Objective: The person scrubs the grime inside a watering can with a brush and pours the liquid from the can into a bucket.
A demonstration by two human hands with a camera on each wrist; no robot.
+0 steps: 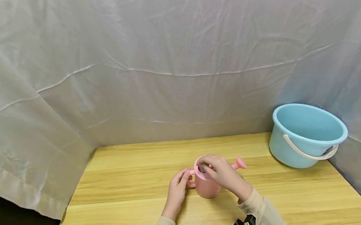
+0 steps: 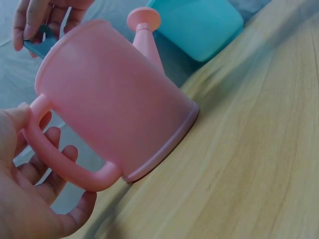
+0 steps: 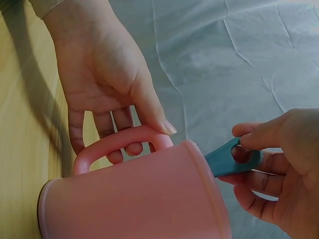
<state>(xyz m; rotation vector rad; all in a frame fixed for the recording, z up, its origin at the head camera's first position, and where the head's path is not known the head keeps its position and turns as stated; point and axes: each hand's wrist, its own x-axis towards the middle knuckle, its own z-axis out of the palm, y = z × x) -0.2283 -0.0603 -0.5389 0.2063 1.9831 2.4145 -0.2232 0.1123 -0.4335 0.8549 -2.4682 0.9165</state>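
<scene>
A pink watering can [image 1: 207, 188] stands upright on the wooden table, its spout pointing right. My left hand [image 1: 178, 189] grips the can's looped handle [image 2: 65, 167], thumb on its upper part and fingers behind it. Above the can's open top, my right hand [image 1: 223, 172] pinches a blue-green handle [image 3: 224, 160] with a hole near its end. The rest of that blue-green thing is hidden inside the can, so its kind does not show. In the right wrist view, the thumb and fingers of the right hand [image 3: 294, 174] lie around the holed end.
A light blue bucket [image 1: 277, 149] with a white carrying handle [image 1: 298, 150] stands at the table's back right corner. Grey cloth [image 1: 179, 101] hangs behind and along both sides. The wooden table [image 1: 118, 215] extends around the can.
</scene>
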